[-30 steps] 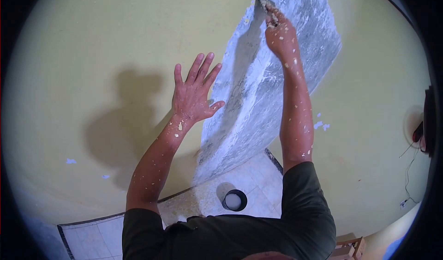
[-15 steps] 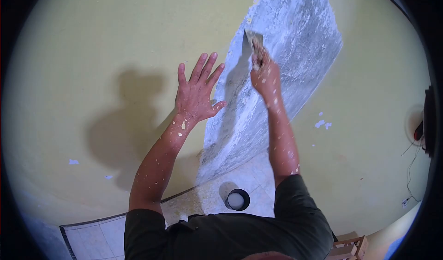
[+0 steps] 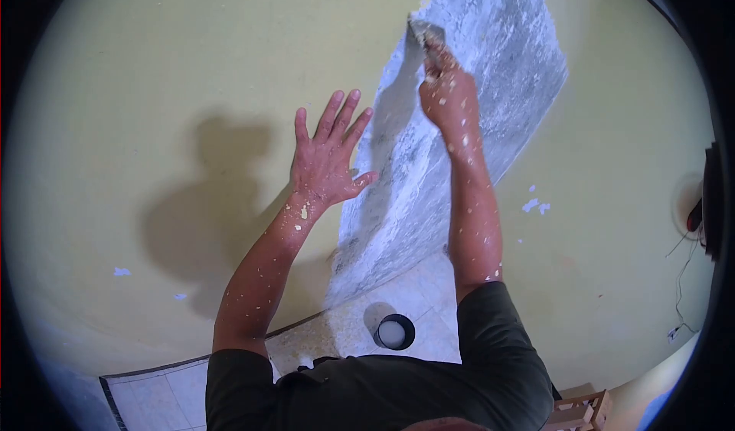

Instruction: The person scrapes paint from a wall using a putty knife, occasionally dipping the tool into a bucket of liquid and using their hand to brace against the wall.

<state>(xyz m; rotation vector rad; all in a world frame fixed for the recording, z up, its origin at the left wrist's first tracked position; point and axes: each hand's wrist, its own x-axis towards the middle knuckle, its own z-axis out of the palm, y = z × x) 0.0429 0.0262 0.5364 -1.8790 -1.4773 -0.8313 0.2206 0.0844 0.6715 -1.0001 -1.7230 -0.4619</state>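
My right hand point(image 3: 448, 90) grips a putty knife point(image 3: 429, 33), its blade against the wall at the left border of a bare grey patch point(image 3: 498, 71). Yellowish paint point(image 3: 253, 40) covers the wall around that patch, and its edge is ragged near the blade. Flat on the painted wall lies my left hand point(image 3: 328, 155), fingers spread, with the thumb reaching over the patch's edge. Pale paint flakes stick to both forearms. Most of the knife's handle is hidden inside my right fist.
A black bucket point(image 3: 394, 331) with whitish contents stands on the tiled floor point(image 3: 436, 293), below the patch. Paint crumbs litter the floor beside it. Loose wires point(image 3: 680, 293) hang at the far right, and wooden furniture point(image 3: 582, 412) shows at the lower right.
My right hand has moved the putty knife upward along the patch's left edge. My left hand stays in place on the wall.
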